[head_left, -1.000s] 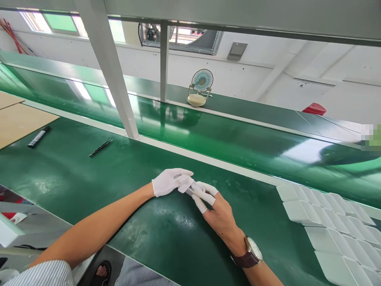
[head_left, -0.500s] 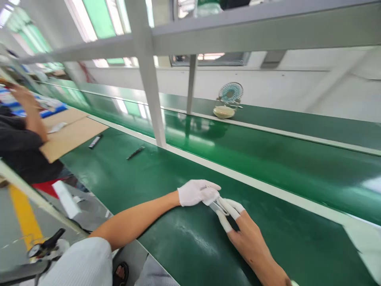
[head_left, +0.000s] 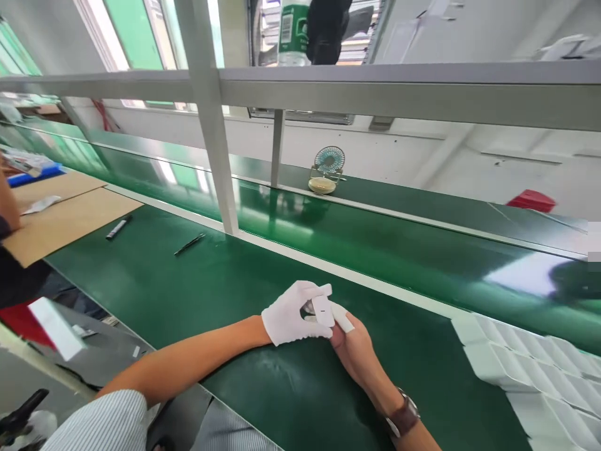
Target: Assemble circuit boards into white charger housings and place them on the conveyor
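Observation:
Between my hands, above the green table, is a small white flat rectangular piece (head_left: 323, 311) with a short dark mark on its face. My left hand (head_left: 293, 314), in a white glove, pinches it with thumb and fingers from the left. My right hand (head_left: 351, 341) wears white finger covers and closes on the piece's right side. Some of the right fingers are hidden behind the piece and the left hand. What lies behind the white face is only partly visible.
White moulded trays (head_left: 530, 357) lie at the right. A thin black tool (head_left: 189, 244) and a small marker-like item (head_left: 118, 228) are on the table at left, near cardboard (head_left: 79, 213) and another person's arm (head_left: 8, 200). A metal post (head_left: 213, 125) rises ahead; a small fan (head_left: 328, 166) stands beyond.
The piece has been turned, so its white face now shows instead of the greyish side. My right hand has drawn in closer to my left. The view has swung right, bringing the trays in.

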Motion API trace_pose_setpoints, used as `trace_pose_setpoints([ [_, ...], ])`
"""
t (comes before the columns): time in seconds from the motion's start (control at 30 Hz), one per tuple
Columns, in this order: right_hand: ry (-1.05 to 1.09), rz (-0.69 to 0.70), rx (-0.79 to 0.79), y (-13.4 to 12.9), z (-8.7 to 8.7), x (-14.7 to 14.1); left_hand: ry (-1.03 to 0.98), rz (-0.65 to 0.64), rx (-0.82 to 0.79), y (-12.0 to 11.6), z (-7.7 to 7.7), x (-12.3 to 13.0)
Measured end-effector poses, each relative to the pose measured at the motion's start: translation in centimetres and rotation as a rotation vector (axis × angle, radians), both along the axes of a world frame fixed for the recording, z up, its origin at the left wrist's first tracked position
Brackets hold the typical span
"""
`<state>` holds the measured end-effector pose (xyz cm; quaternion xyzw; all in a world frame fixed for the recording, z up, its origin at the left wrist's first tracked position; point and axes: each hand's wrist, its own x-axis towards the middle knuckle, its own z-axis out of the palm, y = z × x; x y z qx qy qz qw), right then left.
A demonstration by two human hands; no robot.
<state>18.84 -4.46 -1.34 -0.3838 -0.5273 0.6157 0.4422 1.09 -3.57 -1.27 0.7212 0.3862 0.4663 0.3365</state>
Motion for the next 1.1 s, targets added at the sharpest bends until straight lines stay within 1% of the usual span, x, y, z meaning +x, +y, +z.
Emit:
trace_pose_setpoints([
  [0.13, -0.019, -0.015, -0.014, -0.5, 0.1, -0.6, 0.052, 0.045, 0.050, -0.3, 0.1, 0.1],
  [0.27, -0.030, -0.022, -0.024, -0.8, 0.1, -0.5, 0.073, 0.055, 0.087, -0.4, 0.2, -0.2],
  [0.5, -0.005, 0.005, -0.030, -0.7, -0.3, -0.6, 0.011, 0.058, 0.099, -0.4, 0.2, -0.1],
  [0.57, -0.024, -0.036, 0.009, -0.5, -0.5, -0.3, -0.044, 0.068, 0.105, -0.1, 0.2, -0.3],
  [0.63, -0.114, -0.136, 0.104, -0.3, -0.7, 0.4, -0.081, 0.072, 0.068, 0.3, 0.3, -0.5],
  [0.7, -0.279, -0.239, 0.250, 0.1, -0.8, 1.1, -0.060, 0.086, -0.069, 0.7, 0.4, -0.7],
  [0.77, -0.440, -0.283, 0.425, 0.3, -0.8, 1.7, 0.004, 0.093, -0.228, 1.1, 0.7, -0.9],
  [0.83, -0.586, -0.268, 0.614, 0.3, -0.7, 1.9, 0.110, 0.066, -0.305, 1.4, 1.1, -1.0],
  [0.9, -0.694, -0.198, 0.787, 0.1, -0.7, 1.8, 0.239, 0.017, -0.288, 1.5, 1.3, -1.1],
  [0.97, -0.768, -0.127, 0.922, -0.1, -0.9, 1.6, 0.327, -0.009, -0.255, 1.4, 1.2, -1.2],
  [1.03, -0.818, -0.129, 1.009, -0.1, -1.3, 1.4, 0.280, -0.035, -0.284, 1.5, 0.8, -1.3],
  [1.1, -0.857, -0.199, 1.054, 0.0, -1.8, 1.4, 0.157, -0.051, -0.361, 1.6, 0.4, -1.6],
])
